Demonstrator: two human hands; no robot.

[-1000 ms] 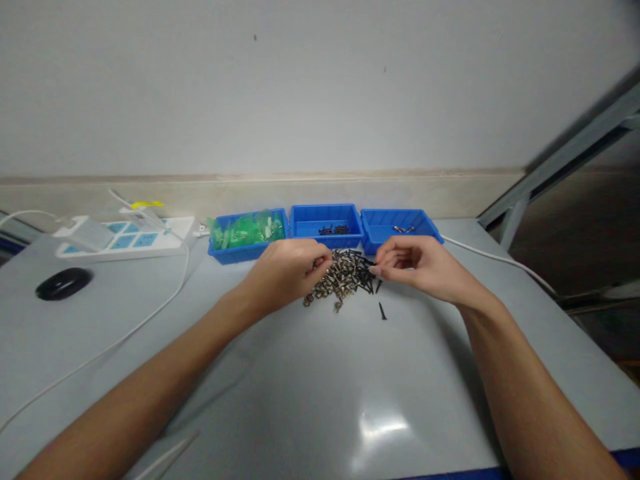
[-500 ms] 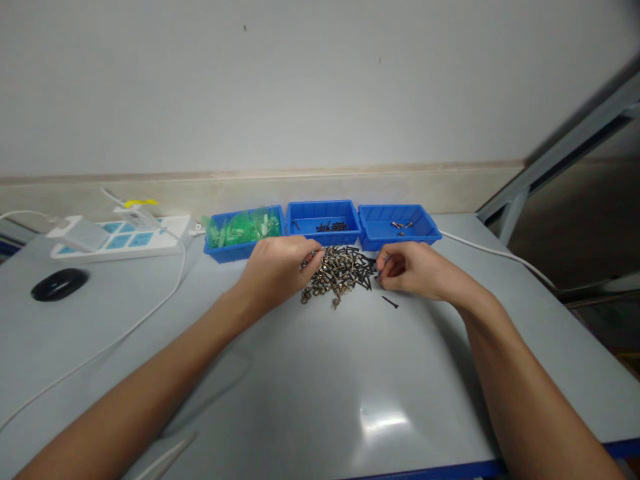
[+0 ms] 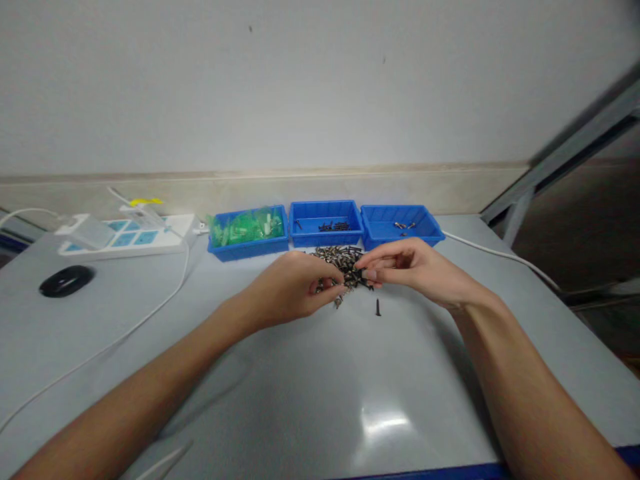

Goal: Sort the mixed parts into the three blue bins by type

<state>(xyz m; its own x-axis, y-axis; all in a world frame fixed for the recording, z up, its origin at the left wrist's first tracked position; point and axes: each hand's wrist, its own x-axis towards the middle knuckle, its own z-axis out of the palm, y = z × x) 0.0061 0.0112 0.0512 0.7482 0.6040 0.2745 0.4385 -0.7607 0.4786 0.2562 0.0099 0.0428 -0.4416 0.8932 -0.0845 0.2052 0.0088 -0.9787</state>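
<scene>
A pile of dark and brassy screws (image 3: 341, 260) lies on the grey table (image 3: 320, 373) in front of three blue bins. My left hand (image 3: 293, 290) hovers at the pile's near left edge, fingers curled in a pinch on something too small to name. My right hand (image 3: 407, 267) comes in from the right, thumb and fingers pinched at the pile's right edge, seemingly on a dark screw. One loose black screw (image 3: 378, 307) stands apart just in front of the pile. The left bin (image 3: 247, 233) holds green plastic pieces, the middle bin (image 3: 326, 223) several black screws, the right bin (image 3: 400, 225) a few small light screws.
A white power strip (image 3: 125, 235) with plugs sits at the back left, its white cable (image 3: 150, 310) trailing across the table. A black mouse (image 3: 67, 281) lies at the far left. Another white cable (image 3: 493, 250) runs off at the right. The table's blue front edge (image 3: 450, 472) is near.
Both hands have drawn toward each other over the near side of the pile. The right hand lifted and moved left; the loose black screw now lies in a different spot and angle.
</scene>
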